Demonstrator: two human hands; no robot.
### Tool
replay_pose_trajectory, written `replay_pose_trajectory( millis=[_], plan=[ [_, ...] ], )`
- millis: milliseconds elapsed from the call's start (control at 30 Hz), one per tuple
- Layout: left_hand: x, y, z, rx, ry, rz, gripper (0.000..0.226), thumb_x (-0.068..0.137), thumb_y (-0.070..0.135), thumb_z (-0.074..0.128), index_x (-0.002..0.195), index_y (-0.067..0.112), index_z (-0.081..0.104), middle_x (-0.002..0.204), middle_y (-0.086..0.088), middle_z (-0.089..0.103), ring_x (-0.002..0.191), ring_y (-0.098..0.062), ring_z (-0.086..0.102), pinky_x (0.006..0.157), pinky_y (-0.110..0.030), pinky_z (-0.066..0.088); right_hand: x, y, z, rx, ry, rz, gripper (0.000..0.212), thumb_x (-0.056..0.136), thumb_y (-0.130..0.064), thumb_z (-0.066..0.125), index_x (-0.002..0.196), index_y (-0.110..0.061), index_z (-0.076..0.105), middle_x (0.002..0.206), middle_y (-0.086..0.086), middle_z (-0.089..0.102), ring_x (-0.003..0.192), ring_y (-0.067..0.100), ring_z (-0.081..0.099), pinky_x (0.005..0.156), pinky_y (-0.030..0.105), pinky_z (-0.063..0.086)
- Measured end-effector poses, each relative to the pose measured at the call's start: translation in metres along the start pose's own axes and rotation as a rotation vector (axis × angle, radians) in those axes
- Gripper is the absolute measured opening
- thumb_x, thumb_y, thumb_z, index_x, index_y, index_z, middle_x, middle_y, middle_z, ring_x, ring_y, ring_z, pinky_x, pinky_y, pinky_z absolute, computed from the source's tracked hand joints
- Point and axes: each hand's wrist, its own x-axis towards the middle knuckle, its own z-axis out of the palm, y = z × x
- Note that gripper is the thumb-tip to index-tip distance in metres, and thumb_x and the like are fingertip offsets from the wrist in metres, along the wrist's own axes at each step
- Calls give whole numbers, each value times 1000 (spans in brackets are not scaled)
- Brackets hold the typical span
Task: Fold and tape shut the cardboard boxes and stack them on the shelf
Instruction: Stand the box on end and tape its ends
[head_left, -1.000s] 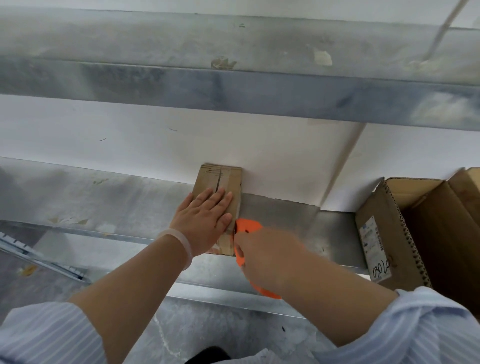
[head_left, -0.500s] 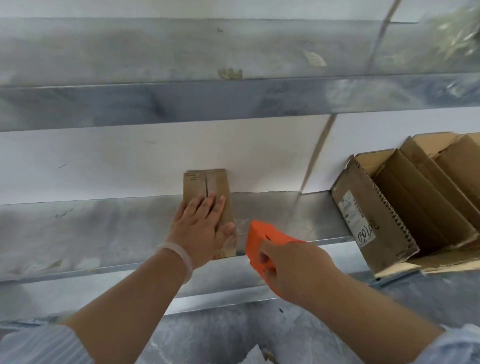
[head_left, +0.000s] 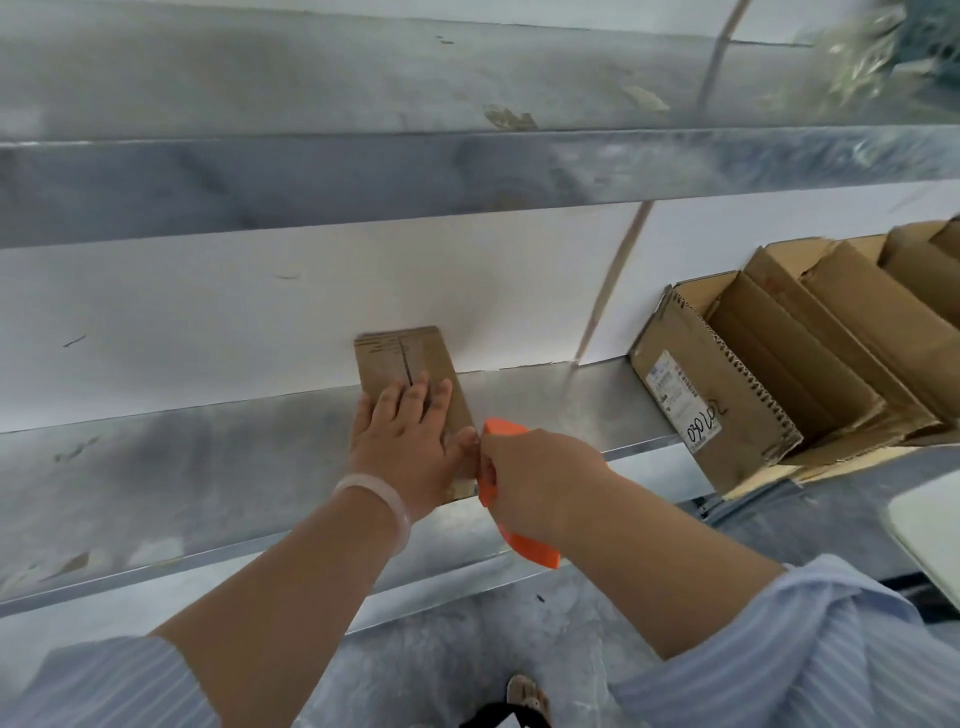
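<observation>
A small flat cardboard box (head_left: 402, 356) lies on the metal shelf (head_left: 182, 467) against the white wall. My left hand (head_left: 410, 441) lies flat on top of it, fingers straight, pressing it down. My right hand (head_left: 540, 480) grips an orange tape dispenser (head_left: 501, 431) right beside the box's near right edge, touching my left thumb. The near end of the box is hidden under my hands.
An open cardboard box (head_left: 711, 410) with a white label leans on the shelf at the right, more open boxes (head_left: 857, 332) behind it. Another metal shelf (head_left: 467, 171) runs overhead. A white surface (head_left: 930, 525) shows at the right edge.
My right hand with the orange dispenser had drawn away to the right of the box, then came back up against its right edge. My left hand stayed pressed on the box.
</observation>
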Motion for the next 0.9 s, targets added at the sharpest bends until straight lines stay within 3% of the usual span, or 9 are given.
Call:
replay_pose_trajectory(
  millis=[233, 400, 500, 900],
  plan=[
    [0, 0, 0, -9, 1, 4, 68, 96, 62, 6, 156, 32, 2, 164, 4, 5, 148, -22, 9, 120, -47, 4, 0, -8, -5, -23, -42, 26, 28, 98, -27, 56, 124, -20, 49, 91, -2, 47, 83, 19, 49, 76, 34, 40],
    [2, 1, 2, -9, 4, -4, 69, 95, 64, 4, 156, 33, 4, 164, 5, 6, 148, -22, 10, 120, -48, 5, 0, -8, -6, 32, 12, 41, 12, 96, -23, 52, 101, -29, 42, 77, -6, 38, 84, 22, 50, 74, 34, 42],
    [2, 1, 0, -19, -3, 4, 68, 96, 63, 6, 156, 32, 5, 164, 5, 7, 148, -22, 10, 120, -48, 5, 0, -7, -6, 42, 24, 42, 14, 96, -23, 52, 110, -25, 49, 76, -5, 38, 85, 23, 50, 75, 35, 42],
    [0, 1, -4, -35, -18, -3, 67, 96, 63, 6, 156, 33, 3, 165, 6, 4, 149, -22, 7, 121, -46, 3, 8, -4, 14, -10, 56, 73, 26, 96, -19, 54, 121, -20, 49, 83, -1, 48, 84, 25, 56, 71, 35, 44]
  ],
)
